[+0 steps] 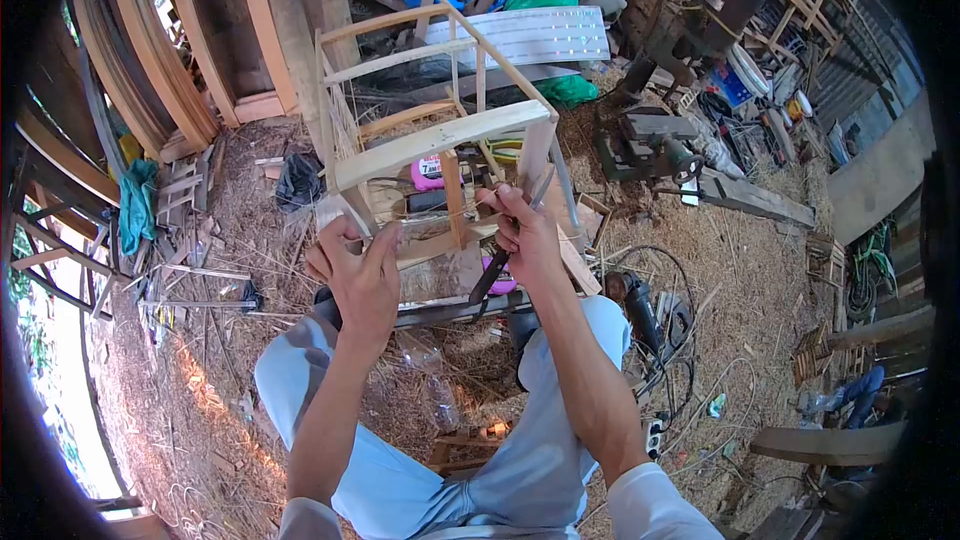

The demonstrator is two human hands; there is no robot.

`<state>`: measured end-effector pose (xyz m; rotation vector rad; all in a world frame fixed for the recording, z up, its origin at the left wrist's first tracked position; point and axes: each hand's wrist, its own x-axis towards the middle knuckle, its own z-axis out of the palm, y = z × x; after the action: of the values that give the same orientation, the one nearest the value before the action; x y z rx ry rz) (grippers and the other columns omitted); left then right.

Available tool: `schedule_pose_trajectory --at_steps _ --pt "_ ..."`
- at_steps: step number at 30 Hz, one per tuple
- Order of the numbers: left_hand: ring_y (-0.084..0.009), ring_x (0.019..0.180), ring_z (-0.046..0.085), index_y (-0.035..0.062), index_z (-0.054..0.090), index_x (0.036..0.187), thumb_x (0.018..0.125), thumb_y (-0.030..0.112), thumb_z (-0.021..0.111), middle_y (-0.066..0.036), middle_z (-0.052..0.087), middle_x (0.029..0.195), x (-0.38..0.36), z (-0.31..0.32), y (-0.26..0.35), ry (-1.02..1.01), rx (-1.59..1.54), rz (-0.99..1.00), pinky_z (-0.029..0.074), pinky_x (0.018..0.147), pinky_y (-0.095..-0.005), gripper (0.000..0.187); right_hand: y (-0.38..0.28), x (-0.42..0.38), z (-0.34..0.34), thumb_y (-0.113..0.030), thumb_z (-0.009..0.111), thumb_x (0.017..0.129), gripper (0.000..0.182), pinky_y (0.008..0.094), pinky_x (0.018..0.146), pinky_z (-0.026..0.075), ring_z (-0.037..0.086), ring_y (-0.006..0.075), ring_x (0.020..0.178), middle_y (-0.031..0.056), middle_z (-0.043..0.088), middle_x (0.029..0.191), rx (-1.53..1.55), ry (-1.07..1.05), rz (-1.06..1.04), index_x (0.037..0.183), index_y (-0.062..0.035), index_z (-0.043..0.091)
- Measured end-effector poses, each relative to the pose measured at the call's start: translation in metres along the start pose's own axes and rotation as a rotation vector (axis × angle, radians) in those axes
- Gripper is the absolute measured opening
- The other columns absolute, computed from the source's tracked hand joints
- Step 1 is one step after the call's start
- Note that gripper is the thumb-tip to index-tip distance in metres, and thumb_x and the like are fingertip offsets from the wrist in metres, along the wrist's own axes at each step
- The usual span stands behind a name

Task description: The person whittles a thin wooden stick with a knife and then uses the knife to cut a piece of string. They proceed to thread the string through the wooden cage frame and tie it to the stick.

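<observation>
The left hand (pixel 358 275) closes on a pale rough-sawn rail of the wooden frame (pixel 430 140); the right hand (pixel 525 232) grips a dark-handled slim metal tool (pixel 492 273) against it. Straw-like shavings cover the ground beyond, under white ribbed panel (pixel 540 35). No writing is legible.

wooden frame (pixel 440 140) before both knees

Left hand (pixel 358 275) grips the wooden chair frame (pixel 440 140); right hand (pixel 525 235) holds a dark-handled tool (pixel 492 275)

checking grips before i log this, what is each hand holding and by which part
Right hand grips a dark-handled tool around its middle. Left hand clasps the wooden frame at a lower piece.
</observation>
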<state>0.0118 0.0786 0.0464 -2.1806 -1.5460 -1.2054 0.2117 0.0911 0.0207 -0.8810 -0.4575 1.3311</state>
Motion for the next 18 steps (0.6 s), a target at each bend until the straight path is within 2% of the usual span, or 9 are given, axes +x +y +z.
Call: schedule_pose_trajectory --at_steps 2,4,8,10,14,16,18 --pt "-0.0266 0.092 0.039 0.0156 0.070 0.089 0.075 0.011 0.068 -0.010 0.042 0.095 0.0003 -0.0003 -0.0002 -0.019 0.008 -0.023 0.027 0.082 -0.0380 0.014 -0.0003 0.0006 -0.0008 -0.024 0.062 0.086 0.023 0.0179 0.039 0.026 0.032 0.0016 0.043 0.0088 0.068 0.088 0.001 0.003 -0.003 0.094 -0.0029 0.057" --pt "-0.0288 0.089 0.038 0.0211 0.069 0.093 0.068 0.005 0.069 -0.010 0.041 0.100 -0.0012 0.0023 -0.0050 -0.009 -0.017 0.029 0.026 0.075 -0.0414 0.029 -0.0018 -0.0003 -0.0008 -0.024 0.062 0.086 0.022 0.0180 0.039 0.026 0.032 0.0015 0.044 0.0086 0.068 0.088 0.001 0.006 -0.005 0.094 -0.0031 0.057" --pt "-0.0289 0.089 0.037 0.0200 0.069 0.093 0.070 0.006 0.068 -0.010 0.041 0.100 -0.0001 -0.0001 -0.0031 -0.022 -0.015 0.020 0.026 0.075 -0.0411 0.028 0.0001 0.0011 -0.0030 -0.023 0.061 0.086 0.022 0.0178 0.039 0.026 0.031 0.0015 0.044 0.0083 0.068 0.089 0.009 -0.011 0.018 0.094 -0.0034 0.056" --pt "-0.0261 0.093 0.040 0.0169 0.069 0.087 0.075 0.013 0.069 -0.010 0.041 0.096 0.0011 -0.0005 0.0001 -0.011 0.026 -0.008 0.028 0.082 -0.0387 0.013 0.0013 0.0021 -0.0042 -0.023 0.061 0.086 0.022 0.0176 0.039 0.026 0.031 0.0015 0.044 0.0081 0.068 0.089 0.016 -0.023 0.036 0.094 -0.0037 0.056" --pt "-0.0264 0.093 0.040 0.0171 0.069 0.087 0.075 0.013 0.069 -0.010 0.041 0.095 0.0006 0.0008 -0.0011 -0.007 0.014 -0.019 0.028 0.082 -0.0391 0.013 0.0004 0.0010 -0.0017 -0.024 0.061 0.086 0.020 0.0170 0.038 0.024 0.030 0.0011 0.043 0.0077 0.068 0.089 0.005 -0.006 0.036 0.091 -0.0052 0.054" --pt "-0.0294 0.088 0.037 0.0171 0.069 0.092 0.073 0.007 0.067 -0.010 0.041 0.100 -0.0002 0.0019 -0.0037 0.001 -0.008 0.026 0.025 0.075 -0.0412 0.021 -0.0019 -0.0005 -0.0009 -0.024 0.061 0.087 0.020 0.0168 0.038 0.024 0.030 0.0010 0.043 0.0077 0.068 0.089 -0.006 -0.006 0.038 0.090 -0.0059 0.053" --pt "-0.0293 0.088 0.037 0.0170 0.068 0.092 0.073 0.008 0.067 -0.010 0.041 0.099 -0.0002 0.0018 -0.0035 0.005 -0.011 0.030 0.025 0.076 -0.0413 0.021 -0.0037 -0.0020 0.0010 -0.024 0.060 0.088 0.019 0.0163 0.038 0.024 0.031 0.0012 0.043 0.0089 0.067 0.089 0.005 -0.032 0.012 0.091 -0.0064 0.053"
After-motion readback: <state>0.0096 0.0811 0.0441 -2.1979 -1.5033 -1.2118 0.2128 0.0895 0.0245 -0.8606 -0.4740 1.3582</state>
